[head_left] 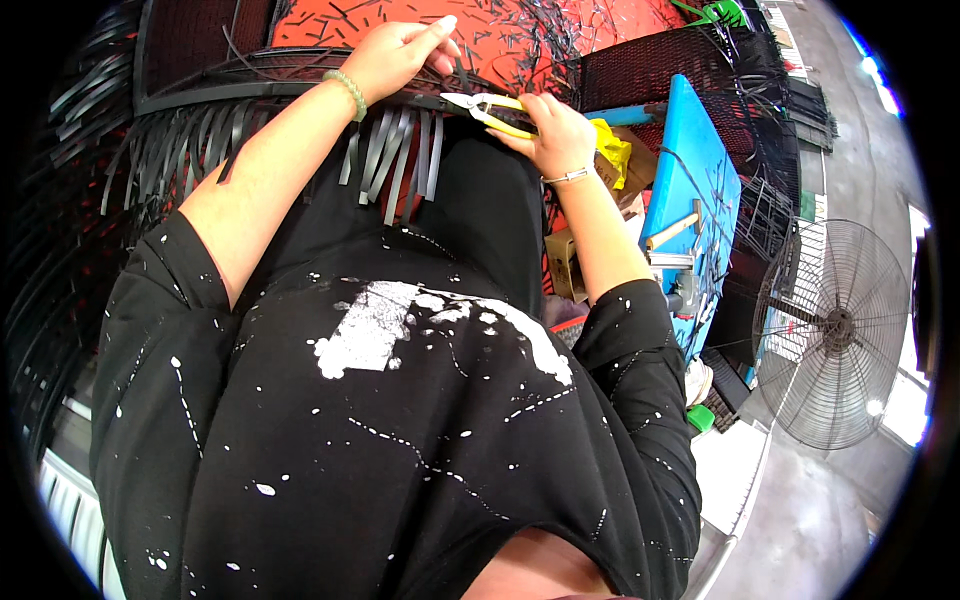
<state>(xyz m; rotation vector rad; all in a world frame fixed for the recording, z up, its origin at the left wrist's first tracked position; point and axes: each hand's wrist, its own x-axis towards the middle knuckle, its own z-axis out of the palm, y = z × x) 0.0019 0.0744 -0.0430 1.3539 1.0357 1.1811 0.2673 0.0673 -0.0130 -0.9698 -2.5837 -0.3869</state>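
Short black offcuts (562,45) already littered the red surface (640,14) up top, but long strips (435,160) hung seemingly untrimmed upper centre, where the right hand's (562,138) fingers gripped yellow-handled cutters (482,103) and the left hand's (395,57) curled, hold unclear.

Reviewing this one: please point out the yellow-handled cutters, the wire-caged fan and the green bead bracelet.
Yellow-handled cutters (480,104): head view, on the metal near the pivot.
Wire-caged fan (839,321): head view, on the central hub.
Green bead bracelet (354,90): head view, on its beads.
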